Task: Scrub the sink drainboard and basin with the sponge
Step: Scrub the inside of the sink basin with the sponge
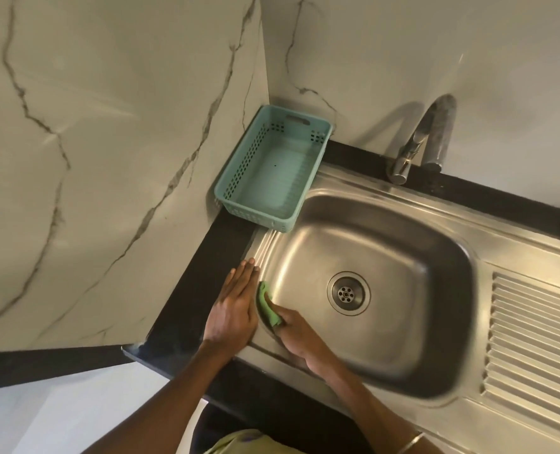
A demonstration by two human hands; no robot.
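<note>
Right hand grips green sponge, fingers curled round it, pressing it on left inner wall of stainless steel basin – left hand flat, fingers straight, braced on sink rim. Best to press firmly, overlap strokes down toward round drain – ribbed steel drainboard looks untouched, likely next

On the tabletop, the basin sits at center with the basket at its 11 o'clock in the wall corner, the tap at 12, the drainboard at 3, and the sponge on its 9 o'clock wall.
</note>
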